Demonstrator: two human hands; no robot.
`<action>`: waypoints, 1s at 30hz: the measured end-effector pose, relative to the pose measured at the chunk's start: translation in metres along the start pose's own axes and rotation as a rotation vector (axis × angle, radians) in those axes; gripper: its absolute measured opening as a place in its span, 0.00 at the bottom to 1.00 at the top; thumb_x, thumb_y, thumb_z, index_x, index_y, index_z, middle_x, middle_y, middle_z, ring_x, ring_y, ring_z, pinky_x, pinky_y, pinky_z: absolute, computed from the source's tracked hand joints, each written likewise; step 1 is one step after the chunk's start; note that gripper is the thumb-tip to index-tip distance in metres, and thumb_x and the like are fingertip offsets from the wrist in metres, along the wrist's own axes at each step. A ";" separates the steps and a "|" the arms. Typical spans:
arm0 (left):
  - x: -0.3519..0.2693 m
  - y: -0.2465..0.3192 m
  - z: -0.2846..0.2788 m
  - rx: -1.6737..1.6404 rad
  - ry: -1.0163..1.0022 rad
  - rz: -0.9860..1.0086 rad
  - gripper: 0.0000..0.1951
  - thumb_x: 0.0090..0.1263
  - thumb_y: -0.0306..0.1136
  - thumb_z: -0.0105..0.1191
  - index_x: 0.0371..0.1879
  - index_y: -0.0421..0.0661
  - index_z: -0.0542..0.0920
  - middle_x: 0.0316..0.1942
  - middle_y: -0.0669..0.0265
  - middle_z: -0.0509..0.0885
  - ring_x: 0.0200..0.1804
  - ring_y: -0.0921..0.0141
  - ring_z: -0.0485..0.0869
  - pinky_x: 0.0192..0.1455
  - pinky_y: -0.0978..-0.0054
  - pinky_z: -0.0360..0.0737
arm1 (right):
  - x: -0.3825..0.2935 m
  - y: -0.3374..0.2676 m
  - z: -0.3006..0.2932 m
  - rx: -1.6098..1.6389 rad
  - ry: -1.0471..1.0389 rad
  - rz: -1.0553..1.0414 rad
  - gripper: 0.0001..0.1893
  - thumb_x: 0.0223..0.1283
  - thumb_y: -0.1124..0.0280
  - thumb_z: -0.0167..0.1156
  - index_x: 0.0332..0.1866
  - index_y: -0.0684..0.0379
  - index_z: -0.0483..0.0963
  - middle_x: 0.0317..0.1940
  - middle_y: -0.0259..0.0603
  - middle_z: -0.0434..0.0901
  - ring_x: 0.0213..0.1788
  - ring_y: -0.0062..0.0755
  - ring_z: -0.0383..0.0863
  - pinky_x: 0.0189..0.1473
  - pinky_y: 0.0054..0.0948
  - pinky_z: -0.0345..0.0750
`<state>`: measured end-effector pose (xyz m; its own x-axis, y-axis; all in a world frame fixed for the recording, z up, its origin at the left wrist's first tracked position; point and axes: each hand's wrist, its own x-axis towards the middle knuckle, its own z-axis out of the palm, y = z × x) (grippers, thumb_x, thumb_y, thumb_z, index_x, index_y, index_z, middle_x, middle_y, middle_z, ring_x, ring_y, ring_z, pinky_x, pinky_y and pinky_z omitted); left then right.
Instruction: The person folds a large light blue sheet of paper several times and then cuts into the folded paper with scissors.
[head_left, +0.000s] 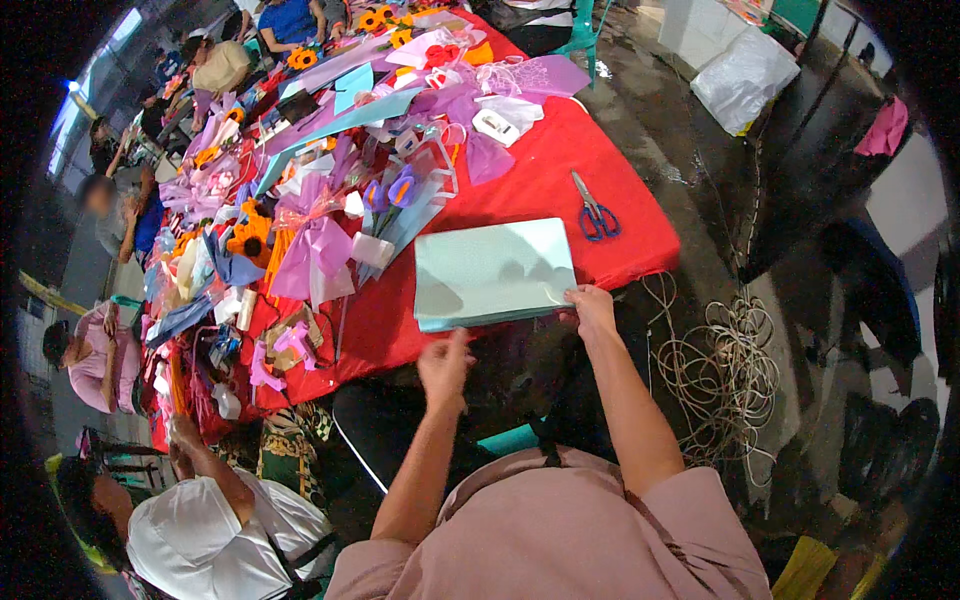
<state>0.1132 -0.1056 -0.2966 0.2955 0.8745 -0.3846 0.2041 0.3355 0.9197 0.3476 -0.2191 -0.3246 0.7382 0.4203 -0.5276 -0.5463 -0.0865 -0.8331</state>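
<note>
A stack of pale blue-green sheets (491, 270) lies at the near edge of the red-covered table (630, 202). At its near right corner, my right hand (592, 309) pinches the edge between thumb and fingers. My left hand (445, 369) is loosely curled just below the near left edge of the stack; whether its fingertips touch the sheets cannot be made out. Beyond the stack to the right lie scissors (595, 214) with dark blue handles, blades pointing away. Shadows fall across the top sheet.
Purple wrapping (319, 259), orange felt-like flowers (251, 238) and pink glue guns (296, 345) crowd the table's left. A co-worker in a white shirt (202, 525) sits at left, others farther off. Coiled cable (724, 375) lies on the floor at right.
</note>
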 end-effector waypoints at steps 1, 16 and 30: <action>-0.017 -0.004 0.015 -0.124 -0.055 -0.241 0.21 0.64 0.46 0.66 0.38 0.37 0.79 0.30 0.62 0.82 0.28 0.69 0.82 0.29 0.74 0.76 | -0.007 0.005 -0.001 0.035 0.033 0.023 0.06 0.60 0.76 0.61 0.41 0.63 0.75 0.31 0.39 0.81 0.26 0.29 0.80 0.22 0.25 0.80; 0.005 -0.019 0.082 -0.352 0.131 -0.100 0.11 0.64 0.31 0.66 0.35 0.38 0.80 0.30 0.64 0.83 0.27 0.73 0.81 0.28 0.74 0.79 | -0.053 0.079 0.030 0.117 0.188 -0.219 0.06 0.54 0.75 0.66 0.33 0.65 0.78 0.29 0.34 0.79 0.29 0.21 0.74 0.32 0.25 0.71; 0.092 0.031 0.029 -0.004 -0.396 -0.043 0.08 0.61 0.28 0.66 0.32 0.38 0.81 0.28 0.63 0.85 0.28 0.70 0.86 0.29 0.73 0.85 | -0.027 0.050 0.031 0.460 0.041 0.125 0.20 0.51 0.71 0.70 0.50 0.61 0.76 0.43 0.41 0.81 0.44 0.37 0.81 0.42 0.43 0.80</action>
<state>0.1733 -0.0251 -0.3062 0.6237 0.6577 -0.4225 0.2202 0.3707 0.9023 0.2879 -0.2070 -0.3469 0.6652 0.3958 -0.6331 -0.7439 0.2784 -0.6075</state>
